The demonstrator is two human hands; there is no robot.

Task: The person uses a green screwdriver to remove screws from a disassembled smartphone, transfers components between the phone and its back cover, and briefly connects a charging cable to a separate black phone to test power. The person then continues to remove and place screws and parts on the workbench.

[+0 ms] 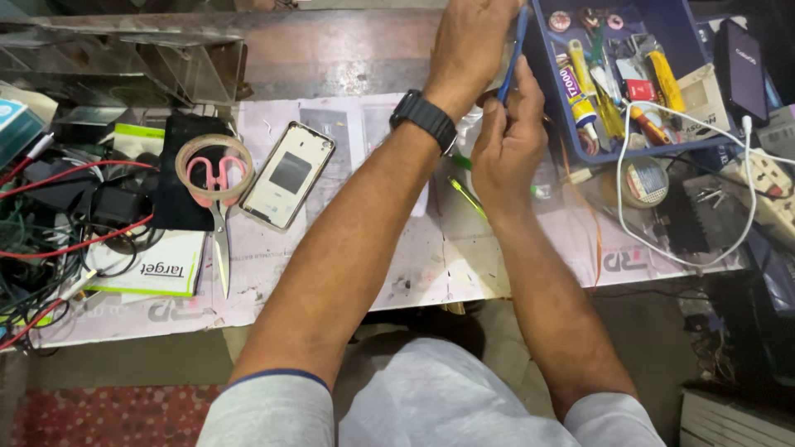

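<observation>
My left hand (470,45), with a black watch on its wrist, reaches up toward the far edge of the bench and touches the top of a thin blue tool (515,54). My right hand (507,141) grips the lower part of that same blue tool, right beside the blue tray (553,91). Which hand bears the tool's weight is unclear. Under my right hand lie a clear plastic piece and a green stick (465,195). An opened phone back (286,175) rests on the paper-covered bench, to the left of my arms.
The blue tray holds glue tubes, tweezers and several small parts. Pink-handled scissors (219,217) and a tape ring (217,157) lie at left, beside tangled wires (58,223) and a booklet. A white cable (662,248), a power strip (766,178) and a dark phone (739,70) sit at right.
</observation>
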